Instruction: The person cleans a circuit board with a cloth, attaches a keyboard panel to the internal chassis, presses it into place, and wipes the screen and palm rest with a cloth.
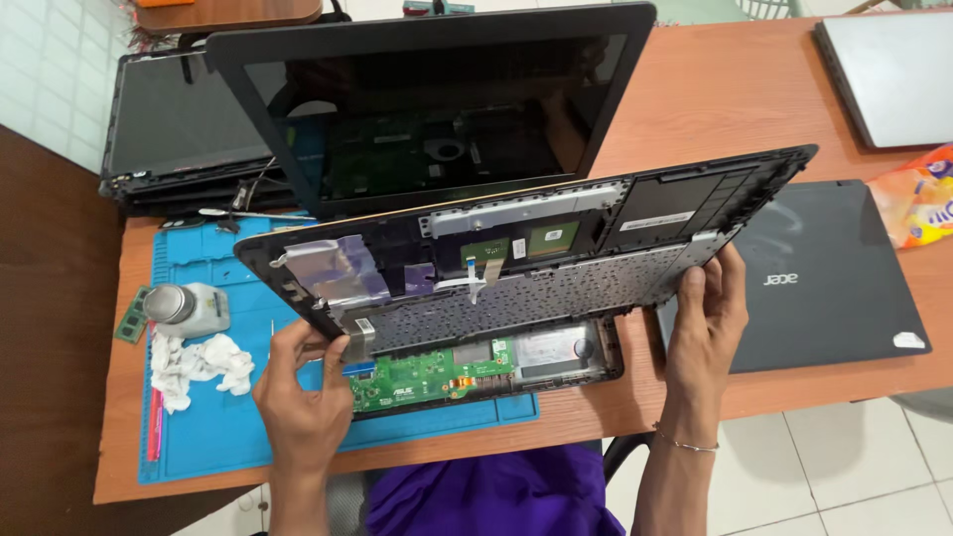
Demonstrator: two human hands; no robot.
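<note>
— Screens on the worktop?
— One open laptop screen (437, 104), centre rear: dark, unlit, glossy black bezel, tilted back, reflecting the green circuit board below. A second dark screen panel (184, 124) lies flat on a stack at the rear left, black, with a grey sheen.

— Labels?
— A long white rectangular sticker (657, 220) on the underside of the raised black keyboard cover, right of centre. A small white label (363, 327) at that cover's lower left edge, by the fingers of the left hand. A small white sticker (908, 340) on the near right corner of the closed black laptop.

— Packages?
— One crinkled orange and yellow snack bag (918, 197), far right edge, partly out of view.
</note>
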